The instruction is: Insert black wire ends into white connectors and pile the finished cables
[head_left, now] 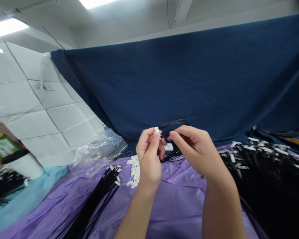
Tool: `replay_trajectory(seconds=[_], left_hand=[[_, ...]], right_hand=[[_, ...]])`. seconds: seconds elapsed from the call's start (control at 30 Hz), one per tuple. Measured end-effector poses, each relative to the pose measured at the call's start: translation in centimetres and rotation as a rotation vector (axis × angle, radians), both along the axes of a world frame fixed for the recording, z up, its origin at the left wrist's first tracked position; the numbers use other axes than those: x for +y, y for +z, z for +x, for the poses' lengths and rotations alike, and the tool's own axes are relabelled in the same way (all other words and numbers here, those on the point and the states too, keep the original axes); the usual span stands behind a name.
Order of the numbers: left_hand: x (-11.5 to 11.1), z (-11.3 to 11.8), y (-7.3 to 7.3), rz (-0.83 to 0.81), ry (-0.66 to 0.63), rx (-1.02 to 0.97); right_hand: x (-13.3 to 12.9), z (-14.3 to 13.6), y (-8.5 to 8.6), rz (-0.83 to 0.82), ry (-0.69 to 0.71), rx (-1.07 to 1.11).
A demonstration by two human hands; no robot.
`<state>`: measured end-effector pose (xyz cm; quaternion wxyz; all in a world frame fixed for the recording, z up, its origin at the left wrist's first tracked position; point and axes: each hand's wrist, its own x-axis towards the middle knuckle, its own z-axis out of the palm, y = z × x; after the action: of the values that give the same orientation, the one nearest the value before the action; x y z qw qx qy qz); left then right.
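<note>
Between the thumb and fingers of my left hand is a small white plastic connector, held upright in the middle of the view. Thin black wires run from near the connector and arch over to my right hand. My right thumb and forefinger pinch together at a black wire beside the connector; the exact grip point is partly hidden by the fingers. Below and left of my left hand lies a pile of loose white connectors on purple sheeting.
A bundle of black wires with white ends lies at left. At right is a large heap of wired connectors. Clear plastic bags, a white cup and stacked white boxes stand left. A dark blue cloth hangs behind.
</note>
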<state>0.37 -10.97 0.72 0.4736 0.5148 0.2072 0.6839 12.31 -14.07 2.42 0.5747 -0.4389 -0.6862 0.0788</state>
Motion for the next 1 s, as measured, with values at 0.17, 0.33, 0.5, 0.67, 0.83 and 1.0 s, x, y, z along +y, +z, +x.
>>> replay_trajectory(seconds=[0.17, 0.33, 0.5, 0.67, 0.83, 1.0], left_hand=[[-0.1, 0.2, 0.1, -0.021, 0.005, -0.034], [-0.3, 0.4, 0.0, -0.026, 0.014, -0.075], [-0.4, 0.4, -0.1, -0.012, 0.019, -0.099], [0.1, -0.3, 0.3, -0.012, 0.004, -0.045], [0.7, -1.6, 1.4, -0.099, -0.003, -0.126], [0.8, -1.8, 1.7, -0.285, -0.174, -0.293]], right_hand=[[-0.4, -0.2, 0.3, -0.036, -0.025, -0.085], [-0.6, -0.4, 0.4, -0.026, -0.040, -0.131], [-0.6, -0.6, 0.4, -0.006, -0.012, -0.134], [0.0, -0.3, 0.0, -0.008, 0.074, -0.007], [1.1, 1.2, -1.1, 0.015, -0.147, 0.200], [2.2, 0.7, -1.4, -0.151, 0.295, 0.490]])
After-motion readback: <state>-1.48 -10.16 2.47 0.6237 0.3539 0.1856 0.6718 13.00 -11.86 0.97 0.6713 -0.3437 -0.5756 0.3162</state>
